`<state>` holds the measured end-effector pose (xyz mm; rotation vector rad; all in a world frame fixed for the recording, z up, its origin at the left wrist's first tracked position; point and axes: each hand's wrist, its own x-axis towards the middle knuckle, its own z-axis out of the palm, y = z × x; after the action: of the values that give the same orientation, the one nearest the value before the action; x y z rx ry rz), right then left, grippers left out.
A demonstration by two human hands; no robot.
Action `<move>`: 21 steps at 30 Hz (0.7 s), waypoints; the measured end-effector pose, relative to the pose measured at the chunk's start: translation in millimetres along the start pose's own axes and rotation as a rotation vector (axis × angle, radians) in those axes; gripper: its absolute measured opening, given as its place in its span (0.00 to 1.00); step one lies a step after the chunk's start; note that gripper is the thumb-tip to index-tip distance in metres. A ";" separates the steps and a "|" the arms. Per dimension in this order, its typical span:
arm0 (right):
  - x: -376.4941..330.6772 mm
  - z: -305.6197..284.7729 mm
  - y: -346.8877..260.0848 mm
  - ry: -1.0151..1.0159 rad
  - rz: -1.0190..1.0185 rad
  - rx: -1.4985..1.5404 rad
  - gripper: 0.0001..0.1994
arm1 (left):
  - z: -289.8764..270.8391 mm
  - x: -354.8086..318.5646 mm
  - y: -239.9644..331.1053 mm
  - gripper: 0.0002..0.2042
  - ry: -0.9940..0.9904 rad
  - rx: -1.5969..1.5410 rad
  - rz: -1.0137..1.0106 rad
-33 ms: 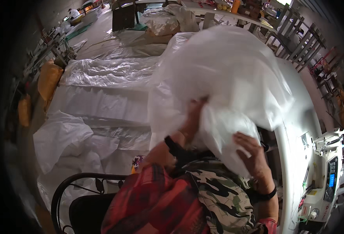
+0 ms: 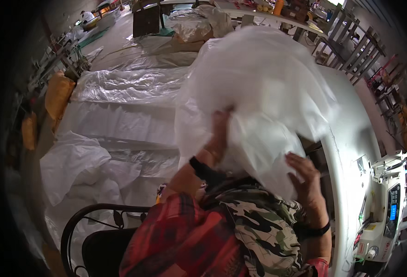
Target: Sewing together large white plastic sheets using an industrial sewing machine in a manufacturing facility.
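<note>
A large, whitish translucent plastic sheet billows up in front of me, its upper part smeared by motion. Against its left side is my left hand, reaching forward and blurred; its fingers are too unclear to read. My right hand is raised beside the sheet's lower right edge, its fingers stretched and apart, with nothing visible gripped. The lower end of the sheet hangs between my forearms, over a camouflage-patterned cloth on my front.
A white sewing machine stands on the pale tabletop at right. More plastic sheeting lies in layers at left. A black metal chair back is close by my left side. Orange sacks stand farther left, grey racks far right.
The plastic sheet has swung a little to the left, and its right edge has drawn in. My left hand has moved slightly left and up; my right hand has shifted slightly right.
</note>
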<state>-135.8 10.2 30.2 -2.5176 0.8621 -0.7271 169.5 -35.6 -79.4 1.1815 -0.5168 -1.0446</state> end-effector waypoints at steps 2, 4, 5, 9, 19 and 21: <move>-0.6 -9.7 16.3 0.248 0.230 0.415 0.14 | -65.5 37.4 38.4 0.23 0.208 0.014 0.085; -8.4 -37.3 41.3 0.291 0.380 0.364 0.13 | -144.9 62.7 93.2 0.22 0.352 0.237 0.369; -10.6 -45.0 55.9 0.307 0.425 0.304 0.14 | -181.6 66.2 121.6 0.21 0.418 0.310 0.455; -2.4 -67.8 126.9 0.477 0.399 0.135 0.19 | -269.1 30.6 196.7 0.19 0.551 0.553 0.618; -3.3 -59.8 192.8 0.563 0.513 0.217 0.18 | -310.0 -73.2 104.2 0.15 0.451 0.948 0.240; -5.0 -59.7 192.5 0.527 0.559 0.167 0.20 | -327.9 -40.8 126.8 0.15 0.519 1.029 0.284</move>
<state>-260.7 -139.7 -20.4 -1.8113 1.5192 -1.2105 461.2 164.5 -67.5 2.1163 -0.8032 -0.1377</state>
